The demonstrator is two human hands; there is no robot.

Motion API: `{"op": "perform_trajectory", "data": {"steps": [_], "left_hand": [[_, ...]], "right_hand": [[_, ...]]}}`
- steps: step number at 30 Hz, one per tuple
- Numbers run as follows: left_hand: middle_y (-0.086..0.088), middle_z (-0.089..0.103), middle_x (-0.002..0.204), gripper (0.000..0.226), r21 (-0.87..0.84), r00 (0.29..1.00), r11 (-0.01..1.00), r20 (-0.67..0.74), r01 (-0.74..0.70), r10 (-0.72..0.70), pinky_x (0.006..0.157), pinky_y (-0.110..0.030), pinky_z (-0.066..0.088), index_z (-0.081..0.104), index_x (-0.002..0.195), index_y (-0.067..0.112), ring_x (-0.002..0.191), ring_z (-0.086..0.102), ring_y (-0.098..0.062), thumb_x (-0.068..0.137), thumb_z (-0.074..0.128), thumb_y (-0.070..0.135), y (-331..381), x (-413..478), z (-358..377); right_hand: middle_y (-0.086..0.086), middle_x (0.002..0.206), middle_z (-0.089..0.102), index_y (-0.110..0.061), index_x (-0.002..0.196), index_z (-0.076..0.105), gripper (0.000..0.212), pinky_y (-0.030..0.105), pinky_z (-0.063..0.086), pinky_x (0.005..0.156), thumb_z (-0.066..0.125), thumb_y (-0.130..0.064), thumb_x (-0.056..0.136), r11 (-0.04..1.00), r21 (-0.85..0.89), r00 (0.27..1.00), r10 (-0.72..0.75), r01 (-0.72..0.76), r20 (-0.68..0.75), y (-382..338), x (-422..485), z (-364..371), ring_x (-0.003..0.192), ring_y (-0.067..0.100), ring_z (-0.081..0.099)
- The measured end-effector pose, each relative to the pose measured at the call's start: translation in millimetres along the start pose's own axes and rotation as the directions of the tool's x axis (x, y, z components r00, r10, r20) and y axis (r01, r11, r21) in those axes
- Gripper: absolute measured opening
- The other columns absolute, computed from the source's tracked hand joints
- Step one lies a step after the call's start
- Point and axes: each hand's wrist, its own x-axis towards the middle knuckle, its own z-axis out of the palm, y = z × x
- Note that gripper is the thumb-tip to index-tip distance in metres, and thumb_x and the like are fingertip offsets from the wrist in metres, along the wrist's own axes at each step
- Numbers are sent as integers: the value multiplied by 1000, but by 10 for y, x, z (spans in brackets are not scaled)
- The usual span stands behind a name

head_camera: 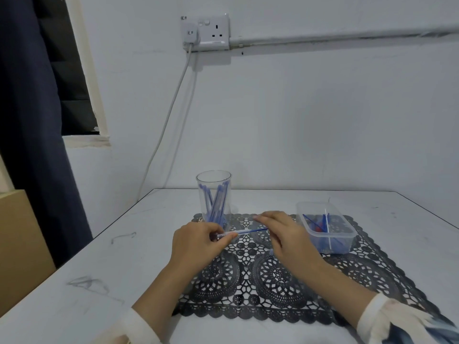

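White left sleeve, blue-patterned white right sleeve

A: Tumbler, centre?
B: Clear glossy plastic. Tub, right: same, cloudier. Pen barrel: clear plastic; refill: blue plastic.
A: Mat?
B: Black openwork, faint sheen; material unclear.
A: Table, lower left?
B: White, smooth, matt, scuffed grey.

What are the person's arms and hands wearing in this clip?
The left hand and right hand are bare, no gloves, rings or watch visible. The left sleeve is plain cream-white; the right sleeve is cream-white with a dark blue patterned patch.
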Motion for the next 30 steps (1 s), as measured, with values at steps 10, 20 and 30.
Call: {"op": "perform_trajectory", "data": {"steps": [10, 20, 30], "left_hand": [[12, 59, 59, 45, 13, 1000, 1000, -5, 5, -5, 53, -17, 38, 70, 77, 32, 58, 53, -2, 76, 49, 72, 4, -10, -8], [12, 57, 58, 42, -8, 999, 999, -2, 37, -37, 49, -15, 30, 70, 77, 32, 57, 50, -2, 76, 51, 70, -7, -3, -24], [16, 51, 52, 40, -41, 999, 998, -8, 36, -37, 51, -16, 30, 71, 78, 32, 55, 49, 1, 77, 53, 67, -23, 8, -17]], "right_hand": [[3, 105, 65, -10, 117, 63, 39, 8, 32, 93, 49, -6, 81, 999, 27, 994, -43, 40, 103, -12, -48, 42, 95, 14, 60], [-3, 84, 69, -16, 101, 71, 37, 30, 52, 60, 76, -4, 67, 965, -182, 975, -162, 188, 148, 198, 45, -83, 72, 16, 61], [-10, 75, 67, -29, 88, 73, 46, 31, 45, 72, 90, -15, 48, 910, -394, 983, -68, 132, 172, 404, 76, -198, 66, 14, 61]]}}
